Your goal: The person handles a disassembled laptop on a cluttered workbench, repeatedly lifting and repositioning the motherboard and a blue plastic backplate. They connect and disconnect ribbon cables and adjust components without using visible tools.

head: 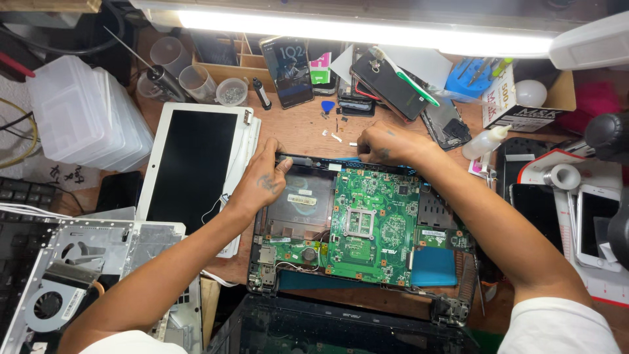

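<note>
- Both hands rest on the far edge of the opened black laptop base (pixel 308 216). The grip of the left hand (pixel 263 178) is pressed together: thumb and fingers pinch the black rim near its far left corner.
- The right hand (pixel 383 144) lies with curled fingers on the same rim, further right; whether this grip really holds something, I cannot tell.
- One laptop base is here, in the middle of the wooden desk (pixel 301 128). Its long axis runs left to right, and its hinge side points toward the person.
- Inside it sits one green circuit board (pixel 370 226), which fills the middle and right part.
- One white-framed laptop screen (pixel 193 167) lies flat just beside the base on the left, with its long axis running away from the person.
- One silver metal cover with a round fan (pixel 65 288) lies at the near left.
- Several phones stand at the far edge of the desk; one dark phone (pixel 288 69) leans upright there.
- One white phone (pixel 593 226) lies at the right.
- One small white squeeze bottle (pixel 485 141) lies near the right forearm.
</note>
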